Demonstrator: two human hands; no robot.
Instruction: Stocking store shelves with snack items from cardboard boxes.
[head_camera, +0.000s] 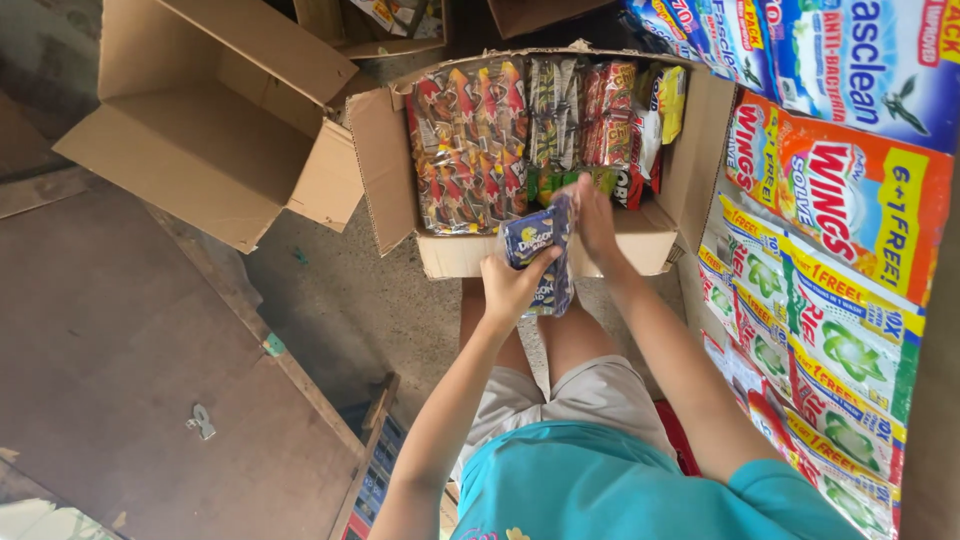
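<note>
A blue strip of snack sachets (538, 250) hangs over the near edge of an open cardboard box (385, 165). My left hand (512, 285) grips its lower part. My right hand (594, 215) holds its upper end at the box's front wall. Inside the box stand rows of colourful snack packets (470, 140), red and orange on the left, green and red ones on the right. My knees sit just below the box.
An empty open cardboard box (215, 130) lies to the left on the concrete floor. Stacked bags of detergent (840, 210) fill the right side. A dark wooden board (120, 360) with a metal latch lies at lower left.
</note>
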